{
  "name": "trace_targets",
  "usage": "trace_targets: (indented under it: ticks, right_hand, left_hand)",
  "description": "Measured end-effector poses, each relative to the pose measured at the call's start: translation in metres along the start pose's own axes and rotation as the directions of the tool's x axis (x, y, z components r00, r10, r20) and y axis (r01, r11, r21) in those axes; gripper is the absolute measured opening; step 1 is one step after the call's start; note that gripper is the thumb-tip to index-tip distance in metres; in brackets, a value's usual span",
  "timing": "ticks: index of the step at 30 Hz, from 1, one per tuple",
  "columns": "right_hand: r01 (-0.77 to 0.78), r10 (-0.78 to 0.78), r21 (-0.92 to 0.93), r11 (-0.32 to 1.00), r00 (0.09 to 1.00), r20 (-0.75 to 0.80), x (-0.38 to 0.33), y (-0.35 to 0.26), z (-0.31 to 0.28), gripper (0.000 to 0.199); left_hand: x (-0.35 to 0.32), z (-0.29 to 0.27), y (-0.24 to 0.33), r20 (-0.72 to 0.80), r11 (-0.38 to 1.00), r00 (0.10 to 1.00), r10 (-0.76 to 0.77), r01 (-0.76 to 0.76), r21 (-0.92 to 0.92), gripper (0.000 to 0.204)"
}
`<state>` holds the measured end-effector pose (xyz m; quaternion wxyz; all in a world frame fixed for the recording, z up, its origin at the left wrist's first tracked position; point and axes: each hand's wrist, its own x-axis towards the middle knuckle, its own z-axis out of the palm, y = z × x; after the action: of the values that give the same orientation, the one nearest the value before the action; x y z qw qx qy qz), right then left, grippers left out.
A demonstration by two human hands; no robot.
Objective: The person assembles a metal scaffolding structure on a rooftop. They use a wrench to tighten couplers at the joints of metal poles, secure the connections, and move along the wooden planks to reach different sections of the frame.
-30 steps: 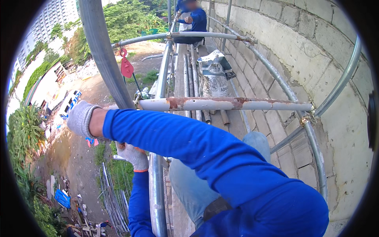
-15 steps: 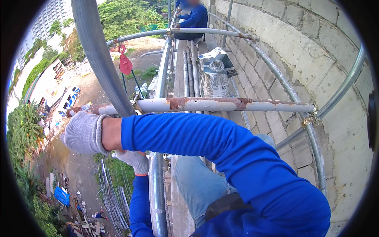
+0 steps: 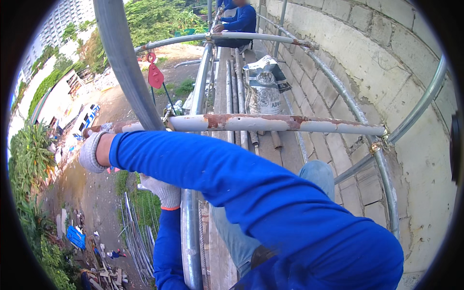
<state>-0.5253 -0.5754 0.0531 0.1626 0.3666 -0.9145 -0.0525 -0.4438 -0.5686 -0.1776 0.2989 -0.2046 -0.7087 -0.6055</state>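
Note:
My right arm reaches across to the left in a blue sleeve. My right hand (image 3: 93, 153), in a grey knit glove, is out past the scaffold's outer side, near the left end of a rusty, white-painted crossbar (image 3: 261, 123). Its fingers are turned away from view. Below that forearm, my left hand (image 3: 166, 192), in a pale glove with an orange cuff edge, is beside a galvanized rail (image 3: 191, 237). The sleeve covers its fingers, so its grip cannot be seen. A thick grey upright pipe (image 3: 126, 63) slants down to a clamp (image 3: 167, 120) at the crossbar.
A red pulley block (image 3: 155, 76) hangs outside the scaffold, high above the ground. Loose pipes (image 3: 240, 87) and a printed sack (image 3: 263, 89) lie on the planks ahead. A co-worker (image 3: 239, 21) in blue sits farther along. A block wall (image 3: 357, 169) rises on the right.
My right forearm has swung lower and farther left, and the glove has turned more out of sight. My left hand stays about where it was. One knee now shows more on the right.

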Motion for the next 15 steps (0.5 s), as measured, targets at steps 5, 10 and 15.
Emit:
trace_targets:
  ticks: [5, 10, 15]
  right_hand:
    - [0.002, 0.000, 0.028, 1.000, 0.996, -0.089, 0.003, -0.001, 0.006, 0.021]
    - [0.070, -0.061, 0.012, 0.997, 0.928, -0.368, -0.031, 0.001, -0.004, 0.017]
    - [0.123, -0.057, 0.090, 0.988, 0.847, -0.528, -0.076, -0.014, -0.018, 0.015]
  left_hand:
    - [0.005, -0.008, -0.003, 0.007, 0.998, 1.000, 0.025, -0.025, 0.052, 0.055]
    - [0.017, 0.006, 0.022, 0.070, 0.745, 0.935, -0.348, 0.321, -0.584, 0.045]
    - [0.012, 0.003, 0.022, 0.042, 0.666, 0.908, -0.418, 0.337, -0.665, 0.043]
